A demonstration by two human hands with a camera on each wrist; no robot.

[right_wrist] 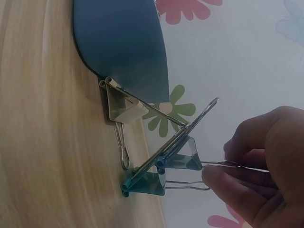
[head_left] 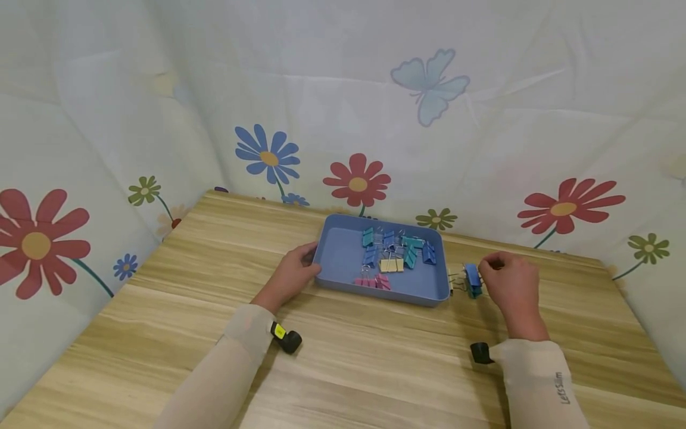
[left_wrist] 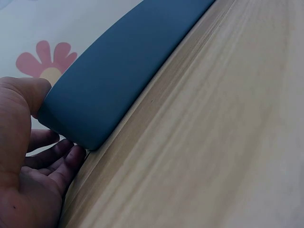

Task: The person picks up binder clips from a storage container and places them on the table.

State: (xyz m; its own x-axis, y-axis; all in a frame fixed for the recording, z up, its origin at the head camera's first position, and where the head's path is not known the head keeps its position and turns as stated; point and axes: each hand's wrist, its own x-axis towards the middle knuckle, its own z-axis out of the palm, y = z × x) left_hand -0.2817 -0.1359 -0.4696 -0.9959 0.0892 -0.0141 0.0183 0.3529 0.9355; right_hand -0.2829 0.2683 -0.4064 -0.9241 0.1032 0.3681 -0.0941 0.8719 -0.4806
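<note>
A blue plastic tray [head_left: 339,253] lies on the table with several binder clips in it. At its left end is my left hand [head_left: 292,275], thumb at the rim and fingers curled at the lower outer corner of the wall [left_wrist: 109,80]. Right of the tray, my right hand [head_left: 511,286] pinches a wire handle of a blue binder clip [right_wrist: 183,156] between thumb and finger. Below that clip sits a teal binder clip [right_wrist: 147,184], its wire handles close to my fingertips. A cream binder clip [right_wrist: 128,110] stands against the tray's right end, its wire handle overlapping the blue clip's.
Inside the tray, teal clips [head_left: 410,256], blue clips [head_left: 370,256], a cream clip [head_left: 392,266] and pink clips [head_left: 365,282] lie towards the middle and right. A flower-printed curtain [head_left: 300,89] hangs behind the wood-grain table [head_left: 364,363].
</note>
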